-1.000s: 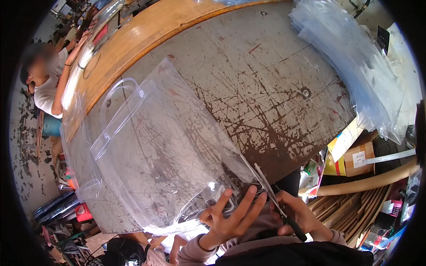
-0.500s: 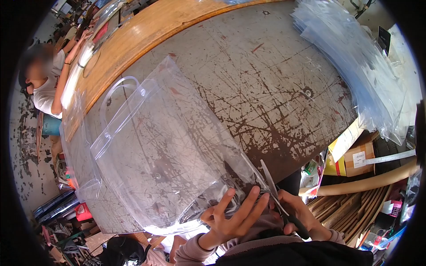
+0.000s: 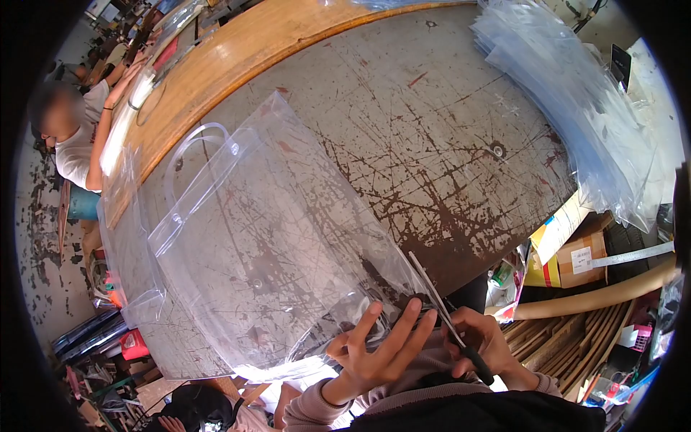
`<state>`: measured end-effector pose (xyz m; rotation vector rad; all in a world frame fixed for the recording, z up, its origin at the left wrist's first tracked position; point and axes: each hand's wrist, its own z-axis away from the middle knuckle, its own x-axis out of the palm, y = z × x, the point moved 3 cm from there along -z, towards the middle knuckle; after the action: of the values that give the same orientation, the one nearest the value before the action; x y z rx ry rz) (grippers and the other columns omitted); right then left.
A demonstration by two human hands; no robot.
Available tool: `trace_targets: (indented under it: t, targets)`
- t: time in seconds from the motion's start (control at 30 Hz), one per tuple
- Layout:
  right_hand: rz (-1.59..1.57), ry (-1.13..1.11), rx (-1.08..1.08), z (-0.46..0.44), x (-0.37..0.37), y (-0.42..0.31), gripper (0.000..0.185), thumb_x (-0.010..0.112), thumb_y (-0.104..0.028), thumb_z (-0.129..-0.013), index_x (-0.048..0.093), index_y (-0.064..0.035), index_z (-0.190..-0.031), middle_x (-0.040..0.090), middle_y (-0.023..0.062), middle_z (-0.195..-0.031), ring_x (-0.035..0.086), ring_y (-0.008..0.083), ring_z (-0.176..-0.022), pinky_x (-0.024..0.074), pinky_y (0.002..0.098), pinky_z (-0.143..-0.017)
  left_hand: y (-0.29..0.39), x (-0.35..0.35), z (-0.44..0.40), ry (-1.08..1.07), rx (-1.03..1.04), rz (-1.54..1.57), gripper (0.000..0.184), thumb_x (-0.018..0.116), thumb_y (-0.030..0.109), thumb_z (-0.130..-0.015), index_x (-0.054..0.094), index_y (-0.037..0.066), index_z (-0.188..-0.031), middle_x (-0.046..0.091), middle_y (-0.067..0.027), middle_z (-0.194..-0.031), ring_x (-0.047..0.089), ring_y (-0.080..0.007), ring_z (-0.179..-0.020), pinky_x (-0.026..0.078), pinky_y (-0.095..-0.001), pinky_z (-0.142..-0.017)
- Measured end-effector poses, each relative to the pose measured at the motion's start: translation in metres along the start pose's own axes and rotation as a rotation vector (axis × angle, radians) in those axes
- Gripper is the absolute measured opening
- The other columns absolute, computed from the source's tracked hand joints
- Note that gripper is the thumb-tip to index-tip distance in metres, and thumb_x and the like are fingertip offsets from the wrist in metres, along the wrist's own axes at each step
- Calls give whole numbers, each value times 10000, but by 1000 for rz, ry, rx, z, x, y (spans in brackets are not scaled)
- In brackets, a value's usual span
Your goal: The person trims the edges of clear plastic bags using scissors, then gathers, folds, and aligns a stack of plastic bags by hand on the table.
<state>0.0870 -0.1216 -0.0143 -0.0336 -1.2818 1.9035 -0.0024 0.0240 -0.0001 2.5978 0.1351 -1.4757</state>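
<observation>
A clear plastic bag [image 3: 252, 237] with a looped handle lies flat on the scratched grey table [image 3: 432, 122], its near end at the table's front edge. My left hand [image 3: 378, 349] rests on that near end with fingers spread; whether it pinches any film I cannot make out. In my right hand [image 3: 482, 345] are scissors [image 3: 439, 306] with dark handles, fingers wrapped round them. The blades point up and left along the bag's right edge and look nearly together.
Clear sheets [image 3: 576, 108] are stacked at the right. A cardboard box [image 3: 583, 252] and a long tan tube [image 3: 597, 294] sit beyond the right edge. Another person [image 3: 75, 155] is at the left by a wooden strip [image 3: 237, 54]. A second clear piece [image 3: 126, 237] overhangs the left edge.
The scissors have shifted slightly, first up and right, then back left, and their blades have closed together. The bag's upper end has slid a little right. My left hand has barely moved.
</observation>
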Motion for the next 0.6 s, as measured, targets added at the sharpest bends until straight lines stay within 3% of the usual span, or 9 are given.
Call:
trace_targets:
  t: [0.1, 0.17, 0.4, 0.47, 0.6]
  targets:
    - [120, 15, -39, 0, -5, -2, 666, 876, -339, -573, 529, 4, -1026, 537, 6, -710, 465, 67, -636, 331, 228, -555, 1, -1, 0, -12, 3, 4, 223, 556, 365, -840, 662, 368, -1037, 595, 184, -1150, 492, -152, -1078, 229, -308, -800]
    - [235, 10, -39, -1, -9, -3, 672, 873, -353, -574, 530, 0, -1030, 539, 5, -692, 464, 65, -619, 330, 228, -543, 4, -3, 0, -1, 22, 59, 193, 650, 311, -750, 697, 324, -937, 630, 154, -1087, 487, -209, -1072, 247, -325, -806]
    - [205, 12, -52, -1, -3, -4, 661, 876, -337, -573, 536, 4, -1026, 540, -9, -692, 462, 54, -630, 331, 216, -546, 4, -4, -1, 1, 20, 50, 183, 627, 330, -773, 696, 330, -942, 629, 158, -1088, 483, -204, -1076, 245, -325, -805]
    - [169, 45, -66, 2, -4, -3, 653, 879, -322, -572, 539, 8, -1022, 538, -14, -694, 461, 52, -634, 330, 211, -551, 3, -3, 0, -16, -6, 35, 232, 584, 402, -822, 661, 370, -1039, 596, 193, -1145, 484, -142, -1072, 233, -311, -813]
    - [158, 48, 12, 3, -5, 1, 644, 882, -305, -569, 544, 13, -1014, 542, -17, -704, 462, 54, -640, 327, 204, -561, 2, -3, -1, -1, -5, 32, 234, 582, 401, -819, 663, 370, -1036, 596, 192, -1146, 482, -143, -1074, 231, -311, -814]
